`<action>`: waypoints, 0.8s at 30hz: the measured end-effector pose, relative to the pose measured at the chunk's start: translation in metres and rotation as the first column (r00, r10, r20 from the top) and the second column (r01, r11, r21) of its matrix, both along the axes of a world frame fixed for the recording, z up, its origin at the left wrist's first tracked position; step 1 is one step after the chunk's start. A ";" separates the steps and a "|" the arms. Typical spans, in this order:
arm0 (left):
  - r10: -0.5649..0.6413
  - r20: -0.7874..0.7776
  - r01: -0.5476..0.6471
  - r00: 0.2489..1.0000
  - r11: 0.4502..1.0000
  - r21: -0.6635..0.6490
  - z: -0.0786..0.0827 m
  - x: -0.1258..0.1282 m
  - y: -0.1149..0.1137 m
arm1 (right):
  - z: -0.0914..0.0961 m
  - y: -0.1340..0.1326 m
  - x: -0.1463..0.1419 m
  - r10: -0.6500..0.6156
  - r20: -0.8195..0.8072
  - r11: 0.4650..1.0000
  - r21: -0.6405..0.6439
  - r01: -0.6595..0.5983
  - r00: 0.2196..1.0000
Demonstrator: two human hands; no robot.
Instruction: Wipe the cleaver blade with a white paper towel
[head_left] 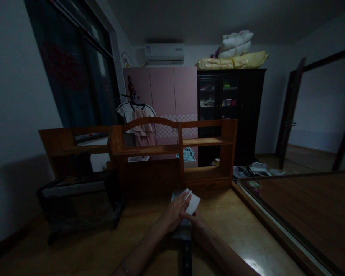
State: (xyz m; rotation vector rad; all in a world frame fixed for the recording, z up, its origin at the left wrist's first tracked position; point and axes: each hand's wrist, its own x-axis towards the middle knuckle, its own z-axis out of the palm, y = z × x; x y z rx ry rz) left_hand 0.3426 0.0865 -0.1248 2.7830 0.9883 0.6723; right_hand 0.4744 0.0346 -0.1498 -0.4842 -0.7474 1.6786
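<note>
In dim light, an air conditioner (164, 53) is hanging above a pink wardrobe (162, 91), which is standing beside a dark cabinet (251, 115).

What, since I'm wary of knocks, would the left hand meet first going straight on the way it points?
Beyond the white sheet at its fingers, the left hand would probably meet the shelf, low down, though depth is hard to judge here.

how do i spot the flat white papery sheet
On the glossy yellowish wooden tabletop, find the broad grey metal blade with a black handle. Over it, touching the left hand and right hand, is the white sheet, far paler than the dull blade.
</note>
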 end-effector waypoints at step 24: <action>0.133 -0.018 -0.131 0.991 0.989 0.071 0.008 0.005 0.001 | -0.015 0.011 -0.002 -0.043 0.015 0.998 -0.055 0.043 0.999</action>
